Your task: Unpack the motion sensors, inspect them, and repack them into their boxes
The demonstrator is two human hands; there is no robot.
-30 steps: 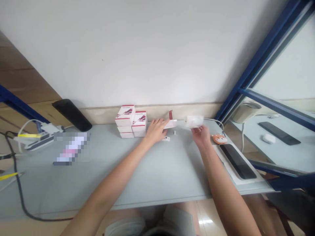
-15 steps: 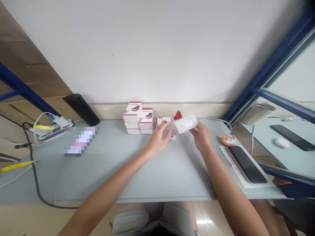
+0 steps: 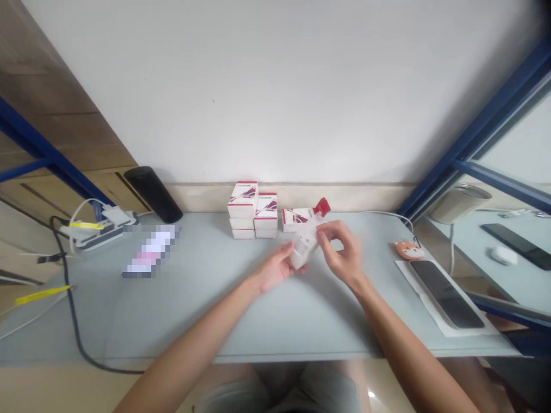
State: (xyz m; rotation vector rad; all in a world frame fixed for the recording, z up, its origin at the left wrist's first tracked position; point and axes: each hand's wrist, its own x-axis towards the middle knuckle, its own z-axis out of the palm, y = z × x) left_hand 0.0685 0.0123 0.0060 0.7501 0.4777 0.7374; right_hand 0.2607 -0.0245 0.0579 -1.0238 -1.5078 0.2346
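Observation:
A white plastic device (image 3: pixel 303 245), apparently wrapped in a thin clear bag (image 3: pixel 317 220), is held above the table in front of me. My left hand (image 3: pixel 278 268) grips its lower end, thumb on the near left side and fingers underneath. My right hand (image 3: pixel 344 249) is closed in a pinch at the upper right edge, on what looks like the bag. Just behind lies a white-and-red box (image 3: pixel 297 217) on its side, its red flap (image 3: pixel 322 206) open. To its left stand several shut boxes of the same print (image 3: pixel 243 201) in two stacks.
On the left are a power strip (image 3: pixel 107 235), a blurred-out phone (image 3: pixel 150 252), a black cylinder (image 3: pixel 154 194) and a black cable (image 3: pixel 71 310). A dark phone (image 3: pixel 447 293) on white paper and an orange animal-faced case (image 3: pixel 408 250) lie right, beside a blue-framed mirror (image 3: pixel 516 229).
The wrapped device has come lower and nearer and now tilts upright. My left hand has taken its lower end, while my right hand has shifted to a pinch at its upper edge.

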